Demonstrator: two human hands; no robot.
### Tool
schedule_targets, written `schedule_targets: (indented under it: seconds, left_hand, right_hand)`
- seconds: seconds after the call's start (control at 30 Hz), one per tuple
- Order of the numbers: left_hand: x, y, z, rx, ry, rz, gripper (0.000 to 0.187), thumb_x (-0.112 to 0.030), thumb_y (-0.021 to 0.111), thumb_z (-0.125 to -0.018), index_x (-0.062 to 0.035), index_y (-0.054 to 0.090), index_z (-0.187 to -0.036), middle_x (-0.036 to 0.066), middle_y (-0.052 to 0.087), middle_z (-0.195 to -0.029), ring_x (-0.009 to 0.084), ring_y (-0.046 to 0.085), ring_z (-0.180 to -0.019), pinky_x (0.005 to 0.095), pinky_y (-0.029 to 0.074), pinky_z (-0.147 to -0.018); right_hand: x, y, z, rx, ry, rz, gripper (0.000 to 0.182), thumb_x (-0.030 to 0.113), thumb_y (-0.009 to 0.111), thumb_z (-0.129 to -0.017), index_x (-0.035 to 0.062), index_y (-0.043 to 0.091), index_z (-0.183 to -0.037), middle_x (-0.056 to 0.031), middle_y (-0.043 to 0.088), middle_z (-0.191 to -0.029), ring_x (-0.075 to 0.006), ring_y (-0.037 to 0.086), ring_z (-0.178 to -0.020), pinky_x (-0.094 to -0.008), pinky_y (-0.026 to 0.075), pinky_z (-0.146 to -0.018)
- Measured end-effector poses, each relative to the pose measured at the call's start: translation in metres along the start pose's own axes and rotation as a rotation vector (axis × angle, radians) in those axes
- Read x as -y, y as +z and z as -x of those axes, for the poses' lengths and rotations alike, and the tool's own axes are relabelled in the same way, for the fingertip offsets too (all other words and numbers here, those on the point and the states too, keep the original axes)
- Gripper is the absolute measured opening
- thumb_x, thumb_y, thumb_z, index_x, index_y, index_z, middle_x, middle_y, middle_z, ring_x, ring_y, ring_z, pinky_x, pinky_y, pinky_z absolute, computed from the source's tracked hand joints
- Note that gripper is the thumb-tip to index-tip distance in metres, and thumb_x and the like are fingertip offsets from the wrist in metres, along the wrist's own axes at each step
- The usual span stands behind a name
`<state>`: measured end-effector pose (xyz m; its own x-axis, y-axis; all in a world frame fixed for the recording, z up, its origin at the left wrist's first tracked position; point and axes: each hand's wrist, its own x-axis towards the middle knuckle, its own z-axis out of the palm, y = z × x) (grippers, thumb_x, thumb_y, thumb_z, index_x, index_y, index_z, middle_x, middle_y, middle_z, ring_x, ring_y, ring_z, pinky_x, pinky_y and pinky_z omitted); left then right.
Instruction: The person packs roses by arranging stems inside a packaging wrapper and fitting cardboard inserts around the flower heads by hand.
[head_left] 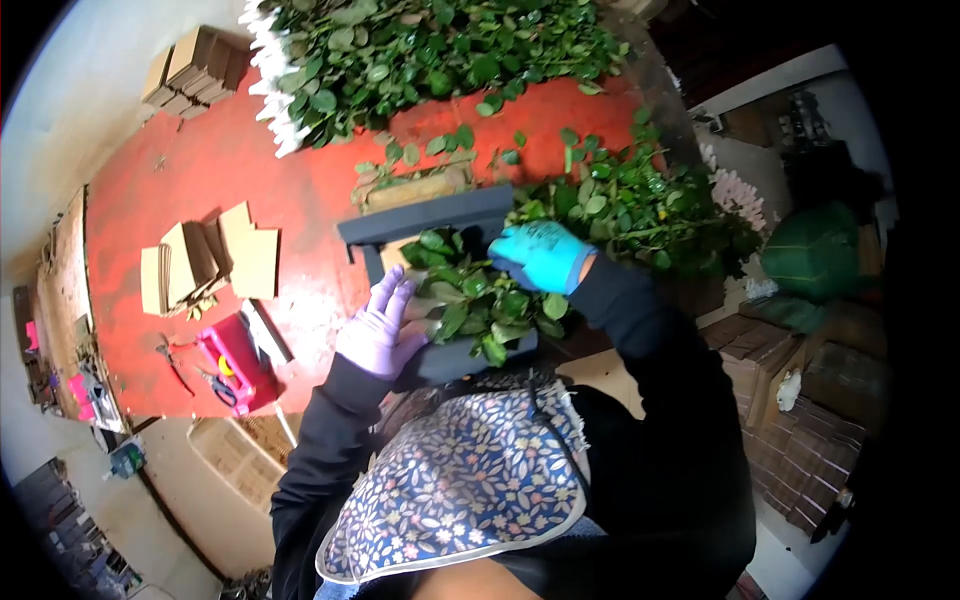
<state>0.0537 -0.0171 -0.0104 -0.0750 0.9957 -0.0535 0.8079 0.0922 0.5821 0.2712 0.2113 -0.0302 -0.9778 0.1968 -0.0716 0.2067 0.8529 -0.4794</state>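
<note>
My left hand [384,322], in a lilac glove, rests at the left side of a bunch of leafy stems [485,300], its fingers spread. The bunch lies in a dark padded frame [428,215] at the table's front edge. My right hand [541,257], in a turquoise glove, is at the bunch's upper right with fingers curled; what they hold, if anything, is hidden. More leafy stems [640,200] lie just beyond my right hand. A piece of tan cardboard [398,255] shows inside the frame.
On the red table [300,190] lie folded cardboard pieces [205,258], a pink holder [235,362], scissors [218,388] and red-handled pliers [175,362]. A large leafy pile [430,60] covers the far side. Cardboard stacks [195,72] stand at the far left.
</note>
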Motion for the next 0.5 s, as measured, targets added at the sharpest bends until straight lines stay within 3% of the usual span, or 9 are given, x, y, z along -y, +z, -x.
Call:
schedule_targets:
  seconds: [0.13, 0.3, 0.4, 0.5]
  left_hand:
    - [-0.001, -0.014, -0.009, 0.107, 0.038, 0.035, 0.069, -0.019, 0.081, -0.073, -0.0075, 0.050, -0.133, 0.018, 0.050, -0.138, 0.0389, 0.064, -0.104, 0.0404, 0.056, -0.085]
    - [-0.005, -0.018, -0.012, 0.133, 0.009, 0.036, 0.065, -0.017, 0.079, -0.074, -0.0068, 0.050, -0.131, 0.017, 0.051, -0.135, 0.0388, 0.063, -0.106, 0.0409, 0.055, -0.084]
    - [-0.009, -0.013, -0.011, 0.116, -0.024, 0.066, 0.066, -0.016, 0.077, -0.075, -0.0065, 0.048, -0.133, 0.017, 0.051, -0.136, 0.0389, 0.062, -0.107, 0.0412, 0.055, -0.084]
    - [-0.015, -0.016, -0.010, 0.132, -0.076, 0.042, 0.066, -0.017, 0.074, -0.077, -0.0065, 0.045, -0.136, 0.015, 0.050, -0.136, 0.0383, 0.064, -0.101, 0.0412, 0.055, -0.081]
  right_hand:
    - [-0.004, 0.007, 0.002, 0.080, 0.043, -0.017, 0.017, 0.019, 0.063, -0.087, 0.0101, 0.065, -0.101, -0.0138, 0.065, -0.093, -0.0335, 0.065, -0.086, -0.0464, 0.053, -0.074]
    - [0.008, 0.010, 0.000, 0.126, 0.143, 0.050, 0.020, 0.020, 0.064, -0.086, 0.0088, 0.065, -0.103, -0.0150, 0.065, -0.097, -0.0345, 0.065, -0.089, -0.0466, 0.052, -0.077]
    - [0.001, 0.025, 0.009, 0.000, 0.097, -0.003, 0.022, 0.018, 0.066, -0.085, 0.0070, 0.065, -0.104, -0.0171, 0.067, -0.098, -0.0358, 0.065, -0.094, -0.0463, 0.053, -0.080]
    - [0.002, 0.022, 0.014, 0.013, 0.076, -0.015, 0.026, 0.017, 0.065, -0.086, 0.0057, 0.065, -0.109, -0.0181, 0.068, -0.101, -0.0362, 0.065, -0.096, -0.0461, 0.052, -0.083]
